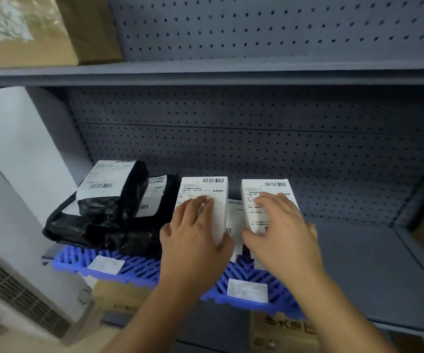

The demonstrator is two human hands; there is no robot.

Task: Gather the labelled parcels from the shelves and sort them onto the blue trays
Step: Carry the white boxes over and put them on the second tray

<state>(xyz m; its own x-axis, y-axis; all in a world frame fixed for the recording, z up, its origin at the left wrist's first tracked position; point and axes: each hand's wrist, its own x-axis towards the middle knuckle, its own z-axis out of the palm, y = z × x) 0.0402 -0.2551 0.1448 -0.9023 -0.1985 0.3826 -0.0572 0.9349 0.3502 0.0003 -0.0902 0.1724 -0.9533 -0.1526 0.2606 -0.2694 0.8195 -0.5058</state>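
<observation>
White barcode-labelled boxes (202,200), left hand (193,240), right hand (282,233), blue tray (134,268)

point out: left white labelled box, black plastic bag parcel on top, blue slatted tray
left white labelled box (207,192), head view, upper label face
black plastic bag parcel on top (132,184), head view, bare black side
blue slatted tray (139,270), head view, front slats

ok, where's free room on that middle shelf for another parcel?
Bare shelf lies right of the right hand, out to the side wall. The blue tray is crowded: black bags on its left part, white boxes under both hands. Only its front strip with paper labels is clear.
</observation>
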